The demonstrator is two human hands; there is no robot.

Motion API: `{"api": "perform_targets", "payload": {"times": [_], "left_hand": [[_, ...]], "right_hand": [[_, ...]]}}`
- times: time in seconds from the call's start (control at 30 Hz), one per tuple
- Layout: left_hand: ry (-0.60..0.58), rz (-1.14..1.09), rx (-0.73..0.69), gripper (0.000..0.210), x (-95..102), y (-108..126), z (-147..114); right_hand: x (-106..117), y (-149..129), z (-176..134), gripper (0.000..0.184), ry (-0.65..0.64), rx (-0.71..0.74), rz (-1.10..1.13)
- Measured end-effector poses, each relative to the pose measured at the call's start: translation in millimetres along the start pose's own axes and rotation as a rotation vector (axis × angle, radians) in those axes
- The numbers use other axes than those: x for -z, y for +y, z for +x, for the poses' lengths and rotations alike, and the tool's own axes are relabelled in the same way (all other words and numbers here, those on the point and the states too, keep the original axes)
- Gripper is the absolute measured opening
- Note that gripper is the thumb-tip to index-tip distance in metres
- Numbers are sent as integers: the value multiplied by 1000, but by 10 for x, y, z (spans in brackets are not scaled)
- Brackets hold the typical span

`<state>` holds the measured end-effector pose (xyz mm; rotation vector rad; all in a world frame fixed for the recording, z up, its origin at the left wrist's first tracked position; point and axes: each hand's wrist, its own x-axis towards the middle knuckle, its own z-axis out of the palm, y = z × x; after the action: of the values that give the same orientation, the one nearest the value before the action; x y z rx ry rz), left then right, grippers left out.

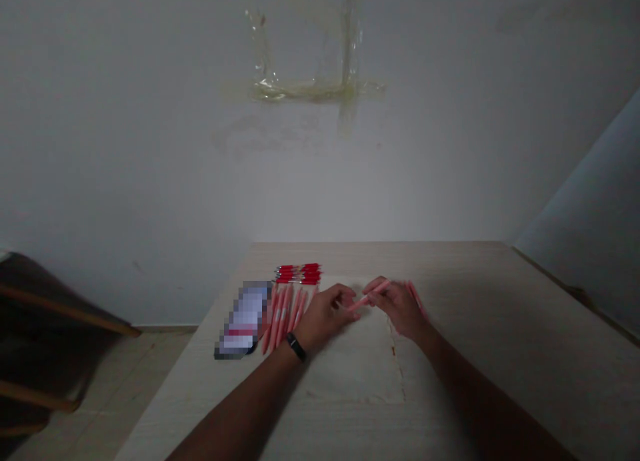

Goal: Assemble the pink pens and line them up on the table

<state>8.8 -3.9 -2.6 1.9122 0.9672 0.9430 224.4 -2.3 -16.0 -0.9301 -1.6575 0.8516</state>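
At the left, a flat dark-edged rectangular device with a pixelated surface (243, 321) is lying on the pale wood-grain table (280, 407), and beside it a row of slim pink pens (283, 314) is lying, with a stack of glossy red pens with silvery tips (299, 274) behind them. Next, wearing a black wristband (296, 346), my left hand (327, 314) is curling its fingers narrowly around the lower end of a slim pink plastic-looking pen (381, 288); whether they are pressing it, I cannot tell. This pen is bridging both my hands above a whitish thin sheet (350, 381), its long axis slanting from my left fingertips up and away to the right. My right hand (394, 302) is pinching it between thumb and fingers, nearer to its upper end. Just beyond this hand, another pink stick-like piece (415, 297) is lying.
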Motion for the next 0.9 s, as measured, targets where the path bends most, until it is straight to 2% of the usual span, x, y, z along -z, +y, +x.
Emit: {"api": "perform_targets", "payload": {"times": [0.1, 0.27, 0.5, 0.9], "left_hand": [[-70, 395, -90, 61, 65, -43, -28], [-232, 641, -35, 77, 75, -123, -66], [-237, 716, -26, 78, 29, -156, -76], [-241, 726, -33, 80, 22, -171, -82]], "right_hand": [[57, -15, 13, 24, 7, 17, -119], [65, -79, 19, 23, -48, 6, -268], [47, -114, 17, 19, -89, 18, -389], [81, -111, 13, 22, -68, 9, -403]]}}
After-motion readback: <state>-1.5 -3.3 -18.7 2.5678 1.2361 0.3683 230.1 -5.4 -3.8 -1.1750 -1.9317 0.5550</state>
